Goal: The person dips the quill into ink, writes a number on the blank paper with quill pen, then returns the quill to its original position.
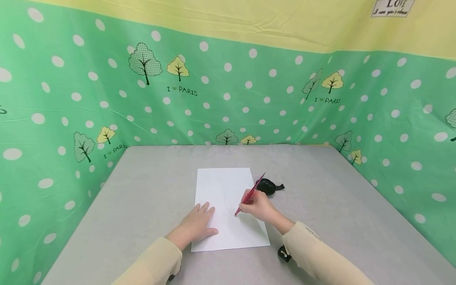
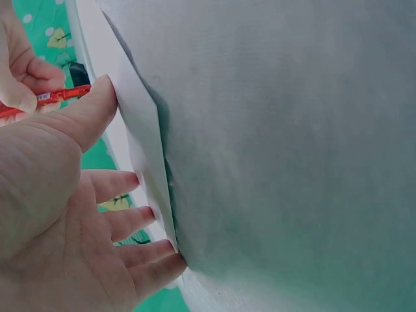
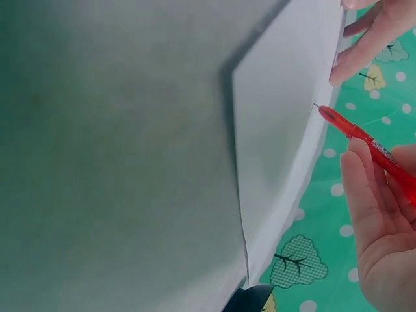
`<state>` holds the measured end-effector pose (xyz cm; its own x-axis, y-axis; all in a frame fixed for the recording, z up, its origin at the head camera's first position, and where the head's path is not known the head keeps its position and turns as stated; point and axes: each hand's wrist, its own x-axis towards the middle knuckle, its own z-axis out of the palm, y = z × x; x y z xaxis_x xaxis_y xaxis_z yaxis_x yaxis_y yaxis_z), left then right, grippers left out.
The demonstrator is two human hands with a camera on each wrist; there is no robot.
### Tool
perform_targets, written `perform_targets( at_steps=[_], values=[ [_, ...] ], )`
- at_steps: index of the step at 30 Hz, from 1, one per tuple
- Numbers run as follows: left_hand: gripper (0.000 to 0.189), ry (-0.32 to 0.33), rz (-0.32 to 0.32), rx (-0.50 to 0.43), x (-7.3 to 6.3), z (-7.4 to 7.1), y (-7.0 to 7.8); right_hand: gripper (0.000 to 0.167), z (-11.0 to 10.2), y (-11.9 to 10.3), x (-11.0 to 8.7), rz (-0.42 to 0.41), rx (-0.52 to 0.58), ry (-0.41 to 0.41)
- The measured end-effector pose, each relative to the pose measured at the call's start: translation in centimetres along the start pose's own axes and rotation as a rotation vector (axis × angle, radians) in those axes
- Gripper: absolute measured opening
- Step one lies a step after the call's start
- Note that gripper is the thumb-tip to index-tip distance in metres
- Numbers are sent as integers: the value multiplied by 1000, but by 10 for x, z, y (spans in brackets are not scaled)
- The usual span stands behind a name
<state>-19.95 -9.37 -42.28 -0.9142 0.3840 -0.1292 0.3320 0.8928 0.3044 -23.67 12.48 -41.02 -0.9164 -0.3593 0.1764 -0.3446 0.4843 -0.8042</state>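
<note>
A sheet of white paper [image 1: 221,182] lies on the grey table, with a thin curved line drawn near its middle. My right hand [image 1: 259,205] pinches a red pen [image 1: 251,192], its tip down at the lower end of that line. In the right wrist view the pen [image 3: 370,146] shows a fine point touching the paper [image 3: 273,123]. Flat on the sheet's left edge rests my left hand [image 1: 197,223], fingers spread and straight. The left wrist view shows this left hand [image 2: 78,214] with thumb and fingertips along the paper's border [image 2: 146,143].
A black rounded object with a short tail [image 1: 267,186] lies by the paper's right edge, behind my right hand. A small black item [image 1: 284,254] sits partly under the right sleeve [image 1: 310,247]. Green dotted cloth [image 1: 228,95] hangs around the grey table [image 1: 156,170].
</note>
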Motion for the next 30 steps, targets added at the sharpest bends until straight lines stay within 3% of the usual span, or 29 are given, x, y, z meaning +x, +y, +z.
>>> perform_targets(
  at_steps=[30],
  values=[
    [70, 13, 1, -10, 2, 4, -3, 10, -16, 12, -11, 24, 69, -4]
  ],
)
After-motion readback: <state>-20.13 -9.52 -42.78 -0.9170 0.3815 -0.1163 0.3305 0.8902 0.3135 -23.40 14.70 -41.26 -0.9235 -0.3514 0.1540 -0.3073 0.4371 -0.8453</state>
